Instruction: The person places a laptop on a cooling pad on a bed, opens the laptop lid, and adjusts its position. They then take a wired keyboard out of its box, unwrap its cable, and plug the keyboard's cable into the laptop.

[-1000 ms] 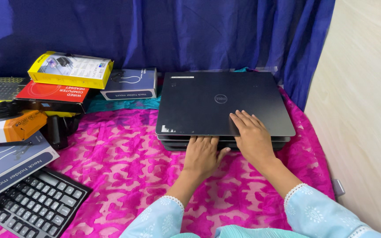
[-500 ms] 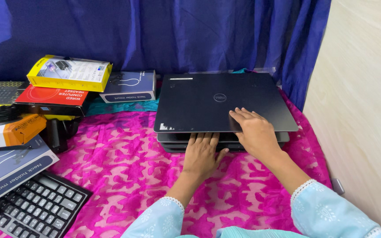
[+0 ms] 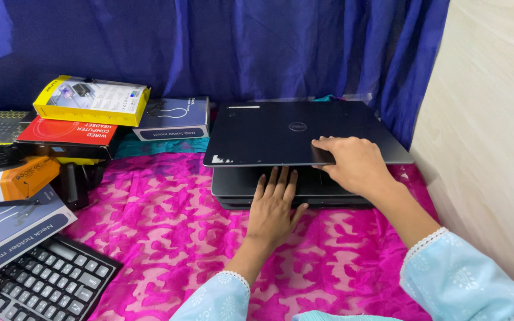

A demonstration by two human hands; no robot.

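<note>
A stack of dark closed laptops lies at the back of a pink patterned cloth (image 3: 150, 232). My right hand (image 3: 355, 163) grips the front edge of the top laptop (image 3: 281, 131), whose front is raised off the one beneath. My left hand (image 3: 275, 208) lies flat, fingers spread, on the lower laptop (image 3: 239, 181), its fingertips reaching under the raised edge. Both arms wear light blue sleeves.
At the left are a yellow box (image 3: 93, 100), a red box (image 3: 69, 131), a blue box (image 3: 174, 117), an orange box (image 3: 13, 178), a grey-blue box (image 3: 13, 229) and a black keyboard (image 3: 43, 285). A blue curtain (image 3: 239, 47) hangs behind. A pale wall panel (image 3: 489, 148) stands close on the right.
The front edge of the top laptop has come up off the stack under my right hand. My left hand has slid forward onto the lower laptop.
</note>
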